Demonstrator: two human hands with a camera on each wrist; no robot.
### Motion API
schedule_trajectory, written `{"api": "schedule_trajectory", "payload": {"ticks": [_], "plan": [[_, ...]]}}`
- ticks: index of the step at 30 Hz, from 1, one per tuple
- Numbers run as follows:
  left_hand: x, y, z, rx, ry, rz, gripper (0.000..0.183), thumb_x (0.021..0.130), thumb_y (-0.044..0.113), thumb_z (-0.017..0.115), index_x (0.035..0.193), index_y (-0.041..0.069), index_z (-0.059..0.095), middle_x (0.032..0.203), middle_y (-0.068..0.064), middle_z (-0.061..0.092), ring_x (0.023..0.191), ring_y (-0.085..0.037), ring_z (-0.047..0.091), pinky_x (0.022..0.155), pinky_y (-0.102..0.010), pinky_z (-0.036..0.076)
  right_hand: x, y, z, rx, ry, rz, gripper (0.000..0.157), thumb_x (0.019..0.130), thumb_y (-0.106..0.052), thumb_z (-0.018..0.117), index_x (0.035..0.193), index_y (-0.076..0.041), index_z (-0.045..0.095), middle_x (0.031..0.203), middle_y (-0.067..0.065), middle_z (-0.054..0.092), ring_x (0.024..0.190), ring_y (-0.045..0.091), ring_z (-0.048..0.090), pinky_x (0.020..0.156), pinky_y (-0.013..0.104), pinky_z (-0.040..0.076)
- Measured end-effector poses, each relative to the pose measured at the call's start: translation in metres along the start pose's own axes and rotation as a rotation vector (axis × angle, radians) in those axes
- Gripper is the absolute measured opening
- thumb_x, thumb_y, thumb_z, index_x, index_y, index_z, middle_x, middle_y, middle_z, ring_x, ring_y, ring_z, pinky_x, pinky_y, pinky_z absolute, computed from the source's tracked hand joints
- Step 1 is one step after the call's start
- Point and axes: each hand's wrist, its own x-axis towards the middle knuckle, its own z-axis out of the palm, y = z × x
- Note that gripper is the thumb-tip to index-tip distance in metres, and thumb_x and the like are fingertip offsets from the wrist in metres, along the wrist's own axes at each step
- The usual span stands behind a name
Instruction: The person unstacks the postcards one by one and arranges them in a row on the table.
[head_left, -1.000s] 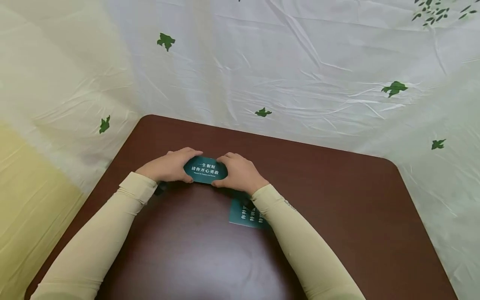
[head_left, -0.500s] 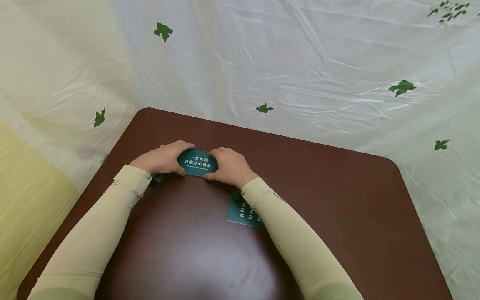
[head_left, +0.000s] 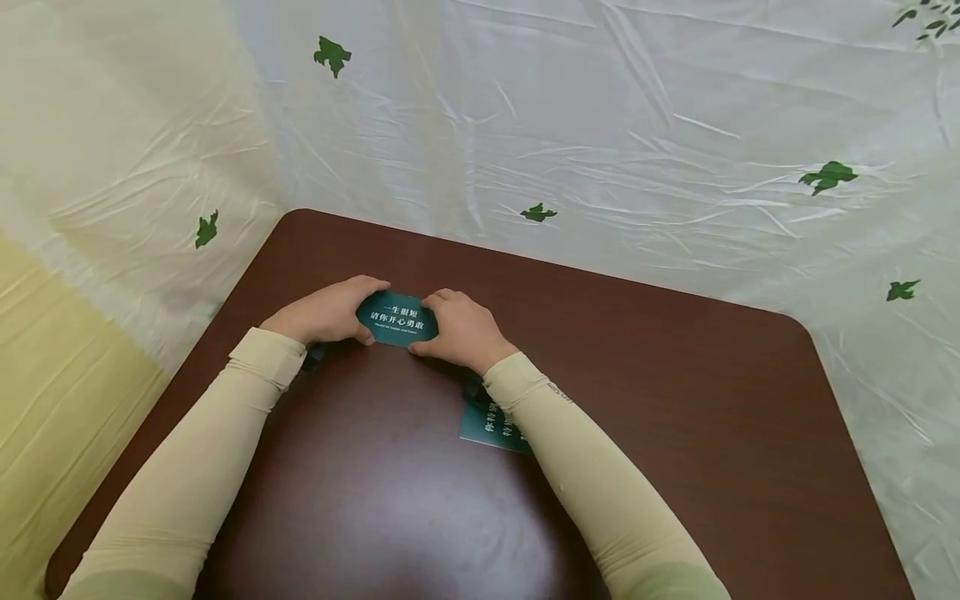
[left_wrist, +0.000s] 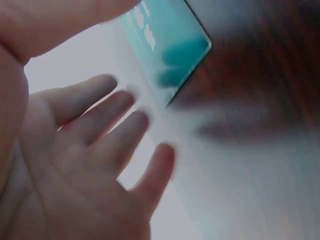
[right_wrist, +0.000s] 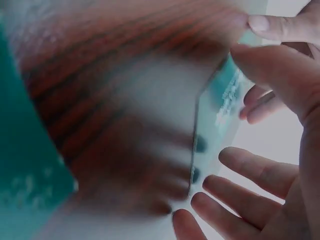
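Teal lettered card (head_left: pixel 397 320), head view: is being shifted slightly leftward compared with one second ago, and is being shown at the far left part of the brown tabletop (head_left: pixel 675 400).
Left hand (head_left: pixel 322 313), head view: is being held spread at the card's left end, thumb and index finger parted toward its corners.
Right hand (head_left: pixel 463 332), head view: is being held spread likewise at the right end.
Second teal card (head_left: pixel 483 427), head view: is being partly covered by the right sleeve (head_left: pixel 581 458), nearer the person.
Printed white curtain (head_left: pixel 637 108), head view: is being seen behind the tabletop.
Left palm, left wrist view: fingers are being spread beside the lettered card; whether it is being touched cannot be told.
Right palm, right wrist view: fingers are being spread beside the same card, contact unclear; the second card is being shown blurred at left.
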Motion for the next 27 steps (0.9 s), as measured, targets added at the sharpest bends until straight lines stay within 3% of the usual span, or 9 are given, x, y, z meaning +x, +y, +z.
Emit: {"api": "schedule_trajectory", "payload": {"ticks": [6,13,17,22,27], "plan": [[-0.008,0.015,0.014,0.117,0.1,0.048,0.103,0.086,0.02,0.091,0.169,0.003,0.032,0.18,-0.017,0.024,0.163,-0.042,0.029,0.126,-0.073,0.027,-0.026,0.01,-0.015,0.074,0.067,-0.005,0.076,0.092,-0.06,0.078,0.149,-0.012,0.063,0.163,0.009,0.053,0.149,0.028,0.053,0.117,0.05,0.053],[-0.025,0.07,0.048,0.101,0.029,0.211,0.099,0.091,0.03,0.088,0.17,0.007,0.032,0.178,-0.013,0.031,0.166,-0.036,0.029,0.13,-0.069,0.025,-0.101,0.039,-0.028,0.152,0.117,0.05,0.076,0.093,-0.057,0.08,0.152,-0.013,0.061,0.165,0.008,0.051,0.154,0.031,0.049,0.117,0.056,0.05],[-0.029,0.091,0.056,0.107,0.001,0.306,0.095,0.092,0.031,0.087,0.169,0.01,0.036,0.177,-0.009,0.033,0.166,-0.031,0.029,0.13,-0.067,0.026,-0.138,0.05,-0.026,0.155,0.115,0.11,0.084,0.087,-0.059,0.084,0.155,-0.016,0.059,0.168,0.004,0.048,0.156,0.031,0.046,0.116,0.059,0.05],[-0.031,0.097,0.063,0.115,-0.025,0.331,0.094,0.091,0.034,0.088,0.168,0.01,0.039,0.176,-0.008,0.037,0.166,-0.028,0.032,0.131,-0.062,0.028,-0.158,0.051,-0.016,0.15,0.082,0.144,0.096,0.078,-0.062,0.091,0.157,-0.02,0.056,0.168,0.001,0.048,0.156,0.029,0.045,0.114,0.057,0.052],[-0.037,0.092,0.072,0.126,-0.042,0.301,0.095,0.09,0.038,0.089,0.167,0.01,0.04,0.175,-0.009,0.038,0.165,-0.03,0.033,0.131,-0.058,0.03,-0.16,0.045,-0.007,0.145,0.032,0.117,0.102,0.074,-0.059,0.094,0.159,-0.02,0.054,0.167,0.001,0.049,0.155,0.028,0.046,0.114,0.053,0.053]]}}
